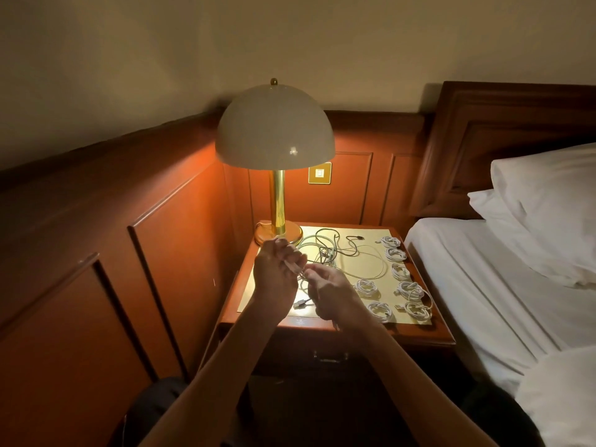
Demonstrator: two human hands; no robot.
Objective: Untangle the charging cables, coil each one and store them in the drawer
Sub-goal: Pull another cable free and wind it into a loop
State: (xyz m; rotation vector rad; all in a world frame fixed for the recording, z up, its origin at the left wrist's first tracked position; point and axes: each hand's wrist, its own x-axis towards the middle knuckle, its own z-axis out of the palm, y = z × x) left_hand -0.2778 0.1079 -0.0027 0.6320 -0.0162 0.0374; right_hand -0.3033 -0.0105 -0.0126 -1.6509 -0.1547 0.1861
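A tangle of white and dark charging cables [335, 253] lies on the nightstand top [361, 332], behind my hands. My left hand [274, 272] is raised over the nightstand's left side, its fingers closed around a white cable. My right hand [332, 293] is just right of it and pinches the same cable between thumb and fingers. A plug end [300, 304] hangs down between the two hands. Several coiled white cables [400, 272] sit in rows along the right side of the top. The drawer [329, 358] under the top is closed, with a metal handle.
A brass lamp [277, 201] with a white dome shade stands at the back left of the nightstand. Wood panelling encloses the left and back. A bed [503, 304] with white sheets and pillows is close on the right.
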